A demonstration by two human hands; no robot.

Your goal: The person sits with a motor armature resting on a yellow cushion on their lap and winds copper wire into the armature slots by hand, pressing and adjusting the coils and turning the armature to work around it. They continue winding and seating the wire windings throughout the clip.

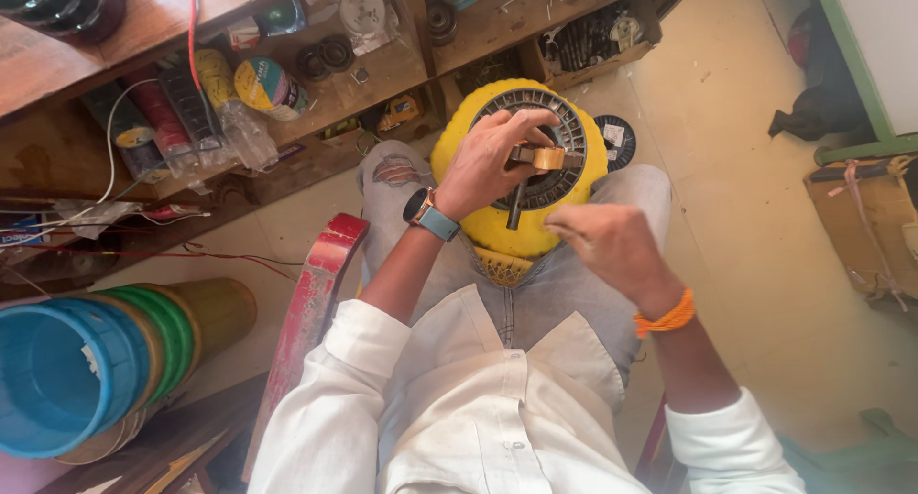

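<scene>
Round yellow fan housing with grey ribbed grille, upright on lap; brass-coloured part at centre.

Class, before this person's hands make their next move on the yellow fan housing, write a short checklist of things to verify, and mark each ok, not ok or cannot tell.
1. Yellow fan housing rests on the lap: ok.
2. Left hand grips the brass-coloured part at the hub: ok.
3. Right hand off the housing, near its rim: ok.
4. Right hand holds a tool: cannot tell.
5. Dark ribbed ring seated evenly: cannot tell.
</scene>
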